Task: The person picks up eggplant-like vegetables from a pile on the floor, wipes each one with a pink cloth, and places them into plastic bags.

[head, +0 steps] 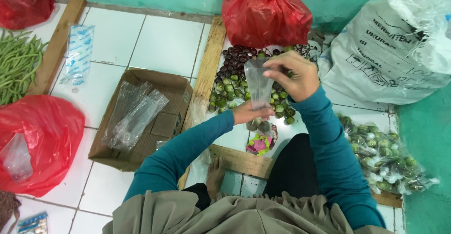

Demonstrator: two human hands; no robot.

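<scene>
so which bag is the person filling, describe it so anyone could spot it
Start at the big red bag against the green wall, then drop down past the pile of small purple and green fruits on the white tiles. The clear bag is held upright there: right hand pinching its top, left hand under its base. Unlike the tied, filled bags at right, it is open and mostly empty.
</scene>
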